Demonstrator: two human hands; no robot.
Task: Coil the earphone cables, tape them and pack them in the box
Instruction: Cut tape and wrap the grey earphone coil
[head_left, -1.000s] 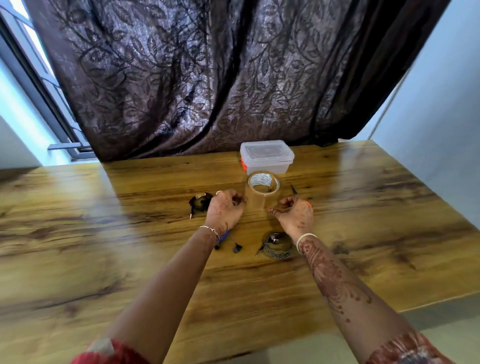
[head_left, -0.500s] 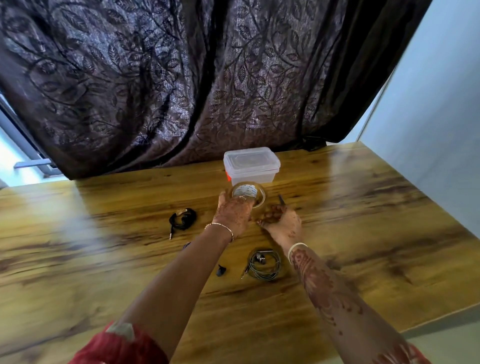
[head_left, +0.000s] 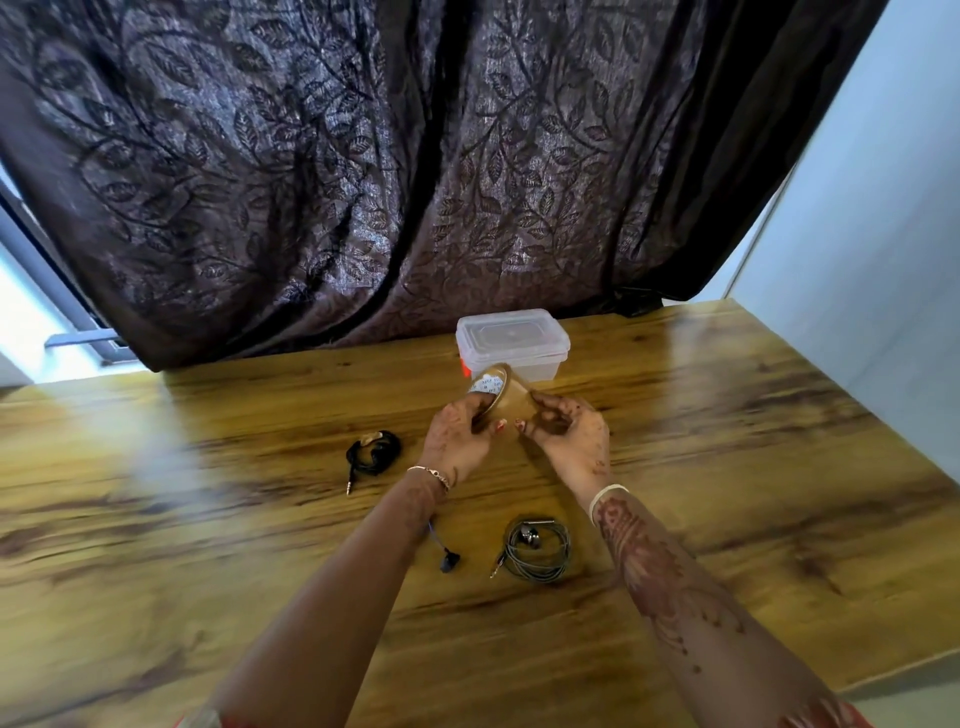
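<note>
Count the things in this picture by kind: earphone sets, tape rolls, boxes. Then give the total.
Earphone sets: 3 (black coil, grey coil, blue-cabled set partly under a forearm)
Tape roll: 1
Box: 1
Total: 5

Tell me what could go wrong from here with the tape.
1. The left hand and right hand hold the tape roll tilted; a pulled strip might fold and stick to itself.
2. The grey coil on the table shows no tape and may spring open.
3. The loose earbud beside the left forearm could get swept aside.
</note>
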